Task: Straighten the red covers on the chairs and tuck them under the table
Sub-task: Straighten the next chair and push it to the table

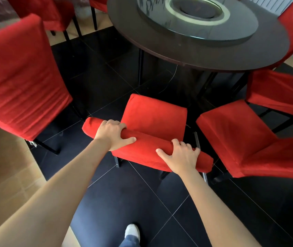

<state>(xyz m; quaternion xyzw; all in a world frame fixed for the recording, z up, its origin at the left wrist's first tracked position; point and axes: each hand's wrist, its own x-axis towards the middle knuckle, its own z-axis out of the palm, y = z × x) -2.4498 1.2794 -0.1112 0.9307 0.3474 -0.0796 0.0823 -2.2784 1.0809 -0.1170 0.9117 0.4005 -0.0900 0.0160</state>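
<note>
A chair with a red cover (154,116) stands in front of me, its seat facing the round dark table (204,56) but short of its edge. My left hand (114,135) grips the left part of the chair's top rail. On the right part of the same rail, my right hand (180,156) is wrapped over the cover. The cover looks smooth on the seat and rail.
A red-covered chair (19,77) stands at the left, turned away from the table. Two more red chairs (234,132) (281,93) stand close on the right. A glass turntable (197,16) sits on the table. The floor is black tile; my shoe (132,231) is below.
</note>
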